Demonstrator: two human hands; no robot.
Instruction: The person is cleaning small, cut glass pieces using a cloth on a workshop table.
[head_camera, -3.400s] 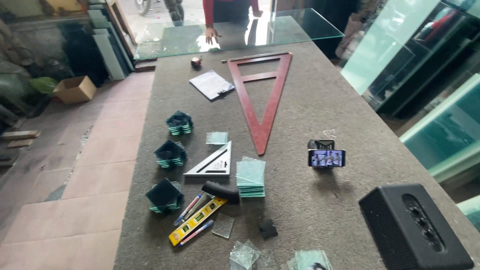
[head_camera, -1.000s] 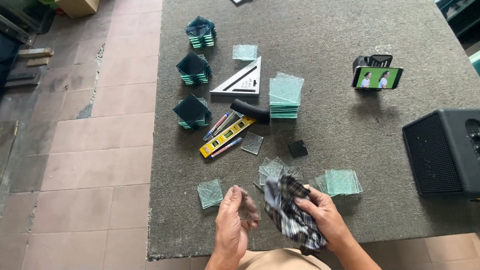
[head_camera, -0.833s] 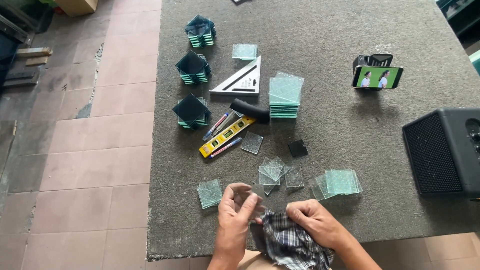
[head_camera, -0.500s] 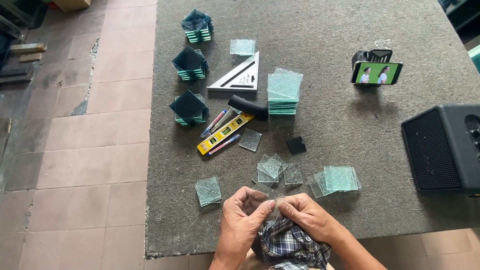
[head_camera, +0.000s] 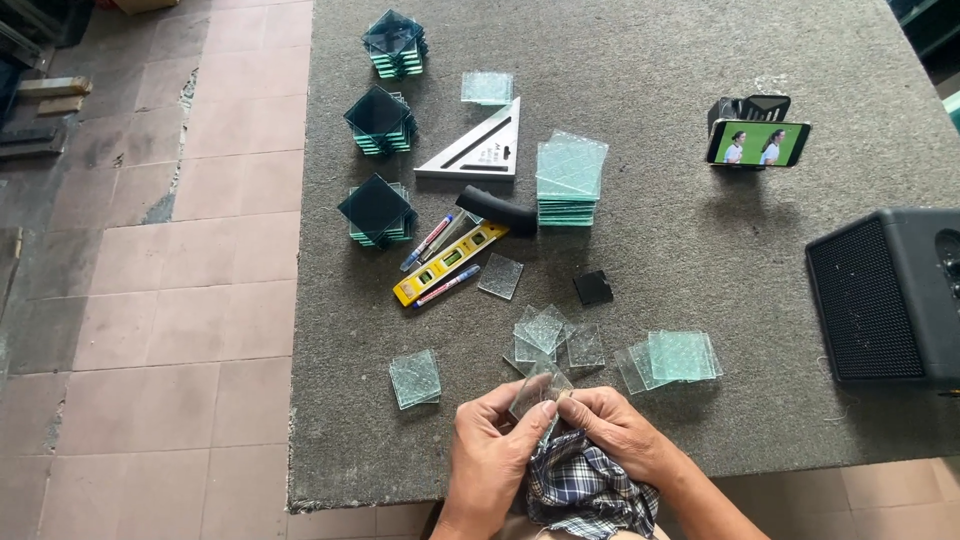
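Both my hands meet at the near edge of the grey carpeted table. My left hand pinches a small clear glass square by its edge. My right hand presses a dark plaid cloth against the same glass piece. The cloth bunches below my hands. Several loose clear glass squares lie just beyond my fingers, with a small stack to the left and another pile to the right.
Farther out lie a yellow spirit level, two markers, a metal triangle square, a taller glass stack, three dark glass stacks, a small black square, a phone on a stand and a black speaker. Tiled floor lies left.
The view dropped from the far table to my hands. My hands came together, the cloth sank below them, and a glass square came up between my fingers.
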